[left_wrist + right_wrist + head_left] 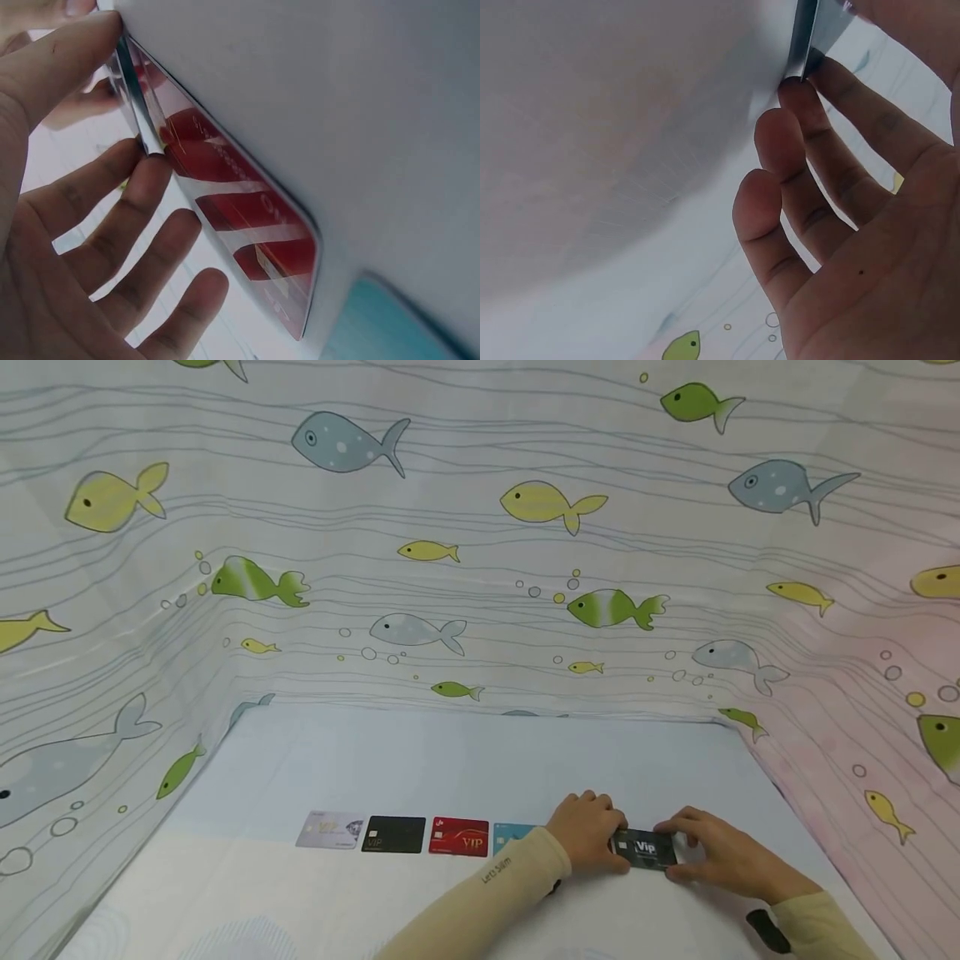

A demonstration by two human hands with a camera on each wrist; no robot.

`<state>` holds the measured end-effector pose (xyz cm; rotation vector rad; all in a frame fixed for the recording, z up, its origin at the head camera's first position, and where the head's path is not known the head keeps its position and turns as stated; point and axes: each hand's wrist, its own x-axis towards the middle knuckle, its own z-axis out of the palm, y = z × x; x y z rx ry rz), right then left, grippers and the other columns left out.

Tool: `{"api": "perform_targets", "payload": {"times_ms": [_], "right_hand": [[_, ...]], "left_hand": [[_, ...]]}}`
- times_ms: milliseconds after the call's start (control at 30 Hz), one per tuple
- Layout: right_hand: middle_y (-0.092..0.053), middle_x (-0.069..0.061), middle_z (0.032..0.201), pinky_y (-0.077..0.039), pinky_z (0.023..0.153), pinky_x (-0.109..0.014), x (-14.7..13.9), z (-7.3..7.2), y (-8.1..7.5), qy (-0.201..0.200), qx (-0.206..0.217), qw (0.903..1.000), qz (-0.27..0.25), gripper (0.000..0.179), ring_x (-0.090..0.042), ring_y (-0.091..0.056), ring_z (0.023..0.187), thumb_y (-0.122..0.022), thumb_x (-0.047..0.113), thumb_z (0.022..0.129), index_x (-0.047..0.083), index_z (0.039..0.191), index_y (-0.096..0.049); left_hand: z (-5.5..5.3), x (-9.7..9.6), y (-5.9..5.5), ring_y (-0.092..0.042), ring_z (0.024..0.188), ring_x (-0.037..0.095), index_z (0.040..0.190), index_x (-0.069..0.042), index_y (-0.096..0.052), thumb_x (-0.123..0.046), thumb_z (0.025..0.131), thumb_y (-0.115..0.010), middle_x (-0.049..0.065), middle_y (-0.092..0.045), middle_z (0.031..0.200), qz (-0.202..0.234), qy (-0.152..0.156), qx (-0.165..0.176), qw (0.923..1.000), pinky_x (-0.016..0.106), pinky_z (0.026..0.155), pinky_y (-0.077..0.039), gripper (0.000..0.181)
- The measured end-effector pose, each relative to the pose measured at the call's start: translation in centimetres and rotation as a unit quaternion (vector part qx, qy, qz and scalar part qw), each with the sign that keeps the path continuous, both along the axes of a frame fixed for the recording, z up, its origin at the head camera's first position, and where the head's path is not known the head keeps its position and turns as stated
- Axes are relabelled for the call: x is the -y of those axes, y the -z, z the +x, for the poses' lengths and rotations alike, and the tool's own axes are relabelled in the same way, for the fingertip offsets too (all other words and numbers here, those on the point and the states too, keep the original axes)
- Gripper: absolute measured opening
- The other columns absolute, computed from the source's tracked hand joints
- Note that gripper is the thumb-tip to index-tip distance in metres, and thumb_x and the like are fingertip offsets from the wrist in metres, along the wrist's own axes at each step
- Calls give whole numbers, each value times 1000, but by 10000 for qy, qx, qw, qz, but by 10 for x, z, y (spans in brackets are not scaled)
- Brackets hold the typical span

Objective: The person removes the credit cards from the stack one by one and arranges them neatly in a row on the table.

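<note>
A dark VIP card (647,850) lies between the two hands at the right end of a row of cards. My left hand (587,831) pinches its left end, thumb on the near edge and forefinger on the far edge. At the other end, my right hand (720,856) holds the card between thumb and fingers. Below the left palm, the left wrist view shows a red card (225,180) on the table, which the hand hides in the head view. Whether the dark card touches the table cannot be told.
Leftward along the row are a blue card (517,837), partly behind the left wrist, a red VIP card (459,837), a black VIP card (393,835) and a pale silver card (330,830). The white table (420,760) is enclosed by fish-patterned cloth (480,585).
</note>
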<state>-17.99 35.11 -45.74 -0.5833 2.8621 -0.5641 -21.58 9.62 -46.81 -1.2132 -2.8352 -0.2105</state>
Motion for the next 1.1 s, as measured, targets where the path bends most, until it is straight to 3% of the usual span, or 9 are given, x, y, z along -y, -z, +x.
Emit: {"api": "perform_targets", "payload": {"times_ms": [667, 867, 1000, 1100], "right_hand": [[-57, 8, 114, -45, 71, -27, 4, -3, 4, -50, 16, 9999, -152, 59, -10, -52, 91, -85, 49, 77, 19, 126, -69], [-61, 5, 117, -46, 70, -28, 10, -6, -2, -215, -87, 9990, -392, 57, -11, -53, 91, -74, 51, 88, 13, 130, -65], [-62, 1, 121, -50, 74, -34, 25, -11, -6, 50, -140, 9988, -461, 54, -17, -57, 98, -65, 51, 95, 13, 133, -63], [-61, -3, 125, -54, 78, -42, 40, -15, -9, 368, -297, 9983, -354, 58, -22, -59, 104, -63, 53, 96, 13, 139, -59]], "left_hand": [[-1, 3, 0, -52, 91, 4, 124, -32, -71, -61, 80, -77, -13, -62, 108, 18, -69, -91, 9999, 22, 75, -42, 53], [-1, 9, -6, -59, 102, 6, 127, -30, -70, -65, 89, -66, -11, -66, 116, 85, -67, -41, 9999, 24, 84, -48, 51], [-4, 20, -14, -61, 116, 12, 130, -28, -69, -64, 96, -56, -7, -66, 125, 223, -172, 3, 9996, 31, 94, -51, 51], [-7, 33, -21, -61, 120, 14, 132, -27, -68, -63, 98, -53, -6, -66, 129, 203, -316, -202, 9991, 34, 99, -49, 52]]}}
